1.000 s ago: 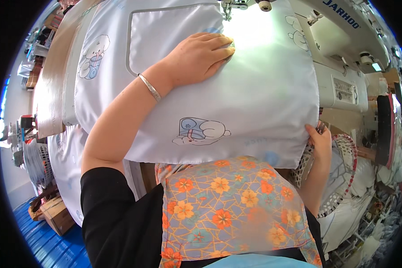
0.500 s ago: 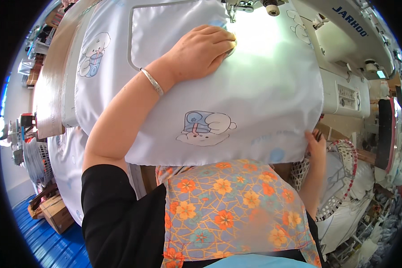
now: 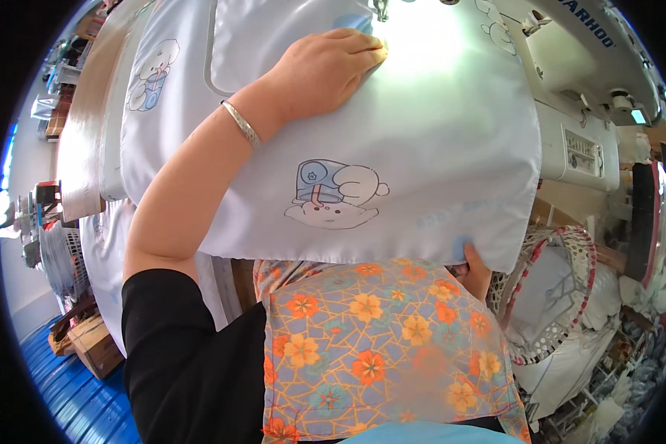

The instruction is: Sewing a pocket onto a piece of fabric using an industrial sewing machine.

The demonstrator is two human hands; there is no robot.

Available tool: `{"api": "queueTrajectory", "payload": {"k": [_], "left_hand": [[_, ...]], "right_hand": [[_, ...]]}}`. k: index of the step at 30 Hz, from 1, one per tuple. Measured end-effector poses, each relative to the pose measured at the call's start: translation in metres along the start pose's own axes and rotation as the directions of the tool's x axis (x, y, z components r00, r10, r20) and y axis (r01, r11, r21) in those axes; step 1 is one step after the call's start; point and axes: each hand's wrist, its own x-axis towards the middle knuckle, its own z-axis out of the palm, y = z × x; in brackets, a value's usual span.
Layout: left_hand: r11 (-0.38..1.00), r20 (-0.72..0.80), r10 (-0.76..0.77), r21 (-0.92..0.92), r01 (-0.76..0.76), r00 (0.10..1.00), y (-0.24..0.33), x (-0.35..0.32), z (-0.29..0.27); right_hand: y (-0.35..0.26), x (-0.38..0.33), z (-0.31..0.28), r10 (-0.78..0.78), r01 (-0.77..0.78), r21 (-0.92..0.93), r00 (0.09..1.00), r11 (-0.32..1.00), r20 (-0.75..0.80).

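A white satiny cloth [image 3: 436,148] printed with cartoon puppies and blue cups spreads over the sewing machine bed and hangs toward my lap. My left hand [image 3: 322,74] lies on it just left of the presser foot [image 3: 381,9], palm down, fingers stretched out together and pressing the cloth. At the near edge, my right hand [image 3: 476,272] pinches the cloth, thumb on top beside a blue printed dot. Its other fingers are mostly hidden under the fabric. A grey-edged rectangular outline [image 3: 211,59] shows on the cloth's far left part.
The sewing machine's white body [image 3: 577,148] stands at the right under a bright lamp glow. Below it is a mesh basket with a red-trimmed rim [image 3: 593,266]. A cardboard box [image 3: 96,346] sits at lower left above the blue floor [image 3: 48,385]. Wooden tabletop [image 3: 89,133] borders the left.
The cloth and my left hand have shifted slightly up and left in view. My right hand has moved from the cloth's right side down and left to its near edge.
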Motion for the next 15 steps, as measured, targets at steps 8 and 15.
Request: {"api": "queueTrajectory", "payload": {"k": [8, 15], "left_hand": [[0.999, -0.045, -0.038, 0.035, 0.039, 0.998, -0.013, 0.008, 0.007], [0.990, 0.131, -0.105, -0.076, 0.116, 0.986, -0.016, 0.023, -0.011]], "right_hand": [[-0.008, -0.008, -0.001, -0.257, 0.268, -0.220, 0.963, 0.938, 0.077], [-0.020, -0.006, 0.014, -0.425, 0.437, -0.402, 0.897, 0.805, 0.124]]}}
